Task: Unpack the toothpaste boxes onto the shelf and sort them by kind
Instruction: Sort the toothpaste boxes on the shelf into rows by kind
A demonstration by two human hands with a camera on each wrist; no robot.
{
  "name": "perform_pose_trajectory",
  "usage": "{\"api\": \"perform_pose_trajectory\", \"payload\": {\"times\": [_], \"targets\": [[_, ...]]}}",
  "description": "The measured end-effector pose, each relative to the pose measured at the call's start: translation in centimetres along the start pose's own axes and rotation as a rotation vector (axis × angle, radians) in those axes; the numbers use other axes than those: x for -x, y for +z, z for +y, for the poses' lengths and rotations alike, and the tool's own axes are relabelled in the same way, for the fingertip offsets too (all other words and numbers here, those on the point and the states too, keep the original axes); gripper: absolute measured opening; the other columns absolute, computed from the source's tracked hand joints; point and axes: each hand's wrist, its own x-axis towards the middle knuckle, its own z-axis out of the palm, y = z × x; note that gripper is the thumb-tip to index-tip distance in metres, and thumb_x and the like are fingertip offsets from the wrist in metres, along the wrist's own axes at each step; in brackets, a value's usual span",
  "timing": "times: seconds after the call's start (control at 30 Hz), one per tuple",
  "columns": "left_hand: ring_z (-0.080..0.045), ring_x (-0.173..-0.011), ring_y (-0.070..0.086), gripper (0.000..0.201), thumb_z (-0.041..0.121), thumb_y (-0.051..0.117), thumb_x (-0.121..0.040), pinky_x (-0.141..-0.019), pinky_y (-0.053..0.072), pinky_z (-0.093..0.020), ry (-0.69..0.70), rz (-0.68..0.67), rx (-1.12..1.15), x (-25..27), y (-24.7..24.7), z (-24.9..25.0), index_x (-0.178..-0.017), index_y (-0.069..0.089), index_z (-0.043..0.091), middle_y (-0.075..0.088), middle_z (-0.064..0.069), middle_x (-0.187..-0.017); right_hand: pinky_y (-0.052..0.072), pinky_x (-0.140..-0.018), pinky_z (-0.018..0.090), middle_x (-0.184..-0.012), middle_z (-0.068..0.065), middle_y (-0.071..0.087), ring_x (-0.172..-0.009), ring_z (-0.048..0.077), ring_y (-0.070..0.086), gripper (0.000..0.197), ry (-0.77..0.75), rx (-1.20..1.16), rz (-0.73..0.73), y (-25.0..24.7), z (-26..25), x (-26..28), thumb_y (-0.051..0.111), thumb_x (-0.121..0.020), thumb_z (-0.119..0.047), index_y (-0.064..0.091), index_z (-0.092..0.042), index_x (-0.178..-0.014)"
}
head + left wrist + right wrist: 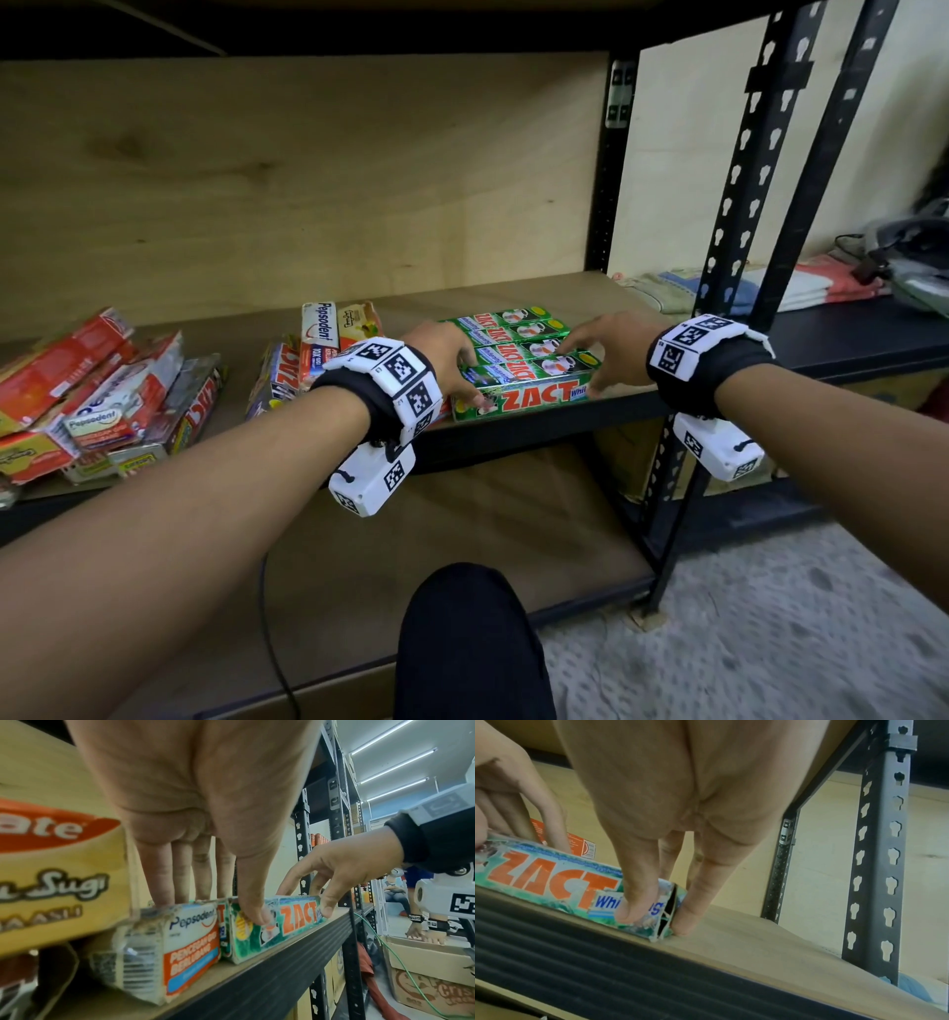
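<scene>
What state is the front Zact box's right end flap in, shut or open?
Ajar: the right wrist view shows a dark slit behind the end flap of the front Zact box.

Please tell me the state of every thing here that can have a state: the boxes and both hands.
Front ZACT box: at the edge of the shelf, right end flap ajar.
Other ZACT boxes: in a row behind it.
Pepsodent box: lying flat.
Left pile of boxes: jumbled, mixed kinds.
Left hand: fingers on the row, thumb pressing the front one.
Right hand: thumb pressing its right end.
</scene>
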Motion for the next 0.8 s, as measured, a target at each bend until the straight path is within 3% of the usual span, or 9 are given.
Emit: {"api": "perform_pose_trajectory", "payload": {"times": [0.2,0.3,0.4,0.53,0.63,0.67,0.8], "targets": [[-0.020,-0.109,0.062,0.062,0.044,0.081,-0.073,-0.093,0.051,-0.032,0.002,-0.009,-0.019,-0.7,-0.2,-0.1,-0.124,0.067,0.012,0.066,-0.002,-0.124,0.039,-0.097,0.030,-0.139,-0.004,0.052,-0.124,0.019,0.049,0.065,-0.012,0.007,-0.010,-0.3,-0.1,-0.6,0.079,-0.078,-0.028,0.051,-0.032,-0.137],[-0.020,-0.098,0.065,0.060,0.046,0.082,-0.071,-0.092,0.054,-0.037,-0.003,-0.021,-0.036,-1.0,-0.3,-0.1,-0.118,0.070,0.010,0.069,-0.002,-0.112,0.042,-0.092,0.030,-0.136,-0.005,0.054,-0.117,0.019,0.055,0.066,-0.016,0.022,-0.050,-0.5,0.0,-1.0,0.081,-0.076,-0.033,0.052,-0.034,-0.135],[-0.020,-0.100,0.065,0.058,0.043,0.082,-0.072,-0.092,0.054,-0.038,0.013,-0.027,-0.036,-1.0,-0.4,-0.3,-0.118,0.070,0.010,0.070,-0.002,-0.113,0.051,-0.087,0.028,-0.127,-0.008,0.059,-0.100,0.015,0.064,0.060,-0.023,-0.079,-0.142,-1.7,0.4,-1.7,0.080,-0.071,-0.050,0.060,-0.036,-0.127],[-0.017,-0.102,0.065,0.058,0.044,0.082,-0.072,-0.090,0.054,-0.035,0.038,-0.006,-0.017,-0.9,-0.5,-0.7,-0.119,0.070,0.013,0.069,0.000,-0.119,0.057,-0.082,0.034,-0.112,-0.015,0.062,-0.100,0.013,0.059,0.046,-0.005,-0.180,-0.117,-3.7,0.3,-4.3,0.069,-0.068,-0.071,0.071,-0.041,-0.103],[-0.016,-0.102,0.065,0.059,0.045,0.083,-0.071,-0.089,0.054,-0.033,0.036,-0.010,-0.002,-1.2,-0.5,-0.9,-0.119,0.070,0.014,0.069,0.002,-0.120,0.050,-0.065,0.023,-0.109,-0.012,0.060,-0.082,0.007,0.057,0.035,-0.023,-0.192,-0.049,-4.4,-0.9,-7.3,0.061,-0.083,-0.060,0.070,-0.037,-0.108],[-0.016,-0.102,0.065,0.059,0.046,0.083,-0.071,-0.087,0.054,-0.031,0.030,-0.010,0.005,-1.3,-0.5,-1.0,-0.119,0.070,0.014,0.069,0.002,-0.121,0.047,-0.064,0.022,-0.112,-0.011,0.060,-0.082,0.008,0.058,0.031,-0.029,-0.191,-0.044,-4.4,-1.4,-8.5,0.059,-0.087,-0.054,0.068,-0.036,-0.111],[-0.013,-0.106,0.063,0.058,0.048,0.082,-0.070,-0.075,0.048,-0.023,0.020,0.000,0.015,-1.7,-0.1,-1.3,-0.119,0.070,0.019,0.068,0.005,-0.122,0.045,-0.094,0.033,-0.140,-0.006,0.051,-0.119,0.021,0.053,0.037,-0.018,-0.117,-0.052,-3.4,-2.5,-13.3,0.058,-0.088,-0.052,0.060,-0.040,-0.124]]}}
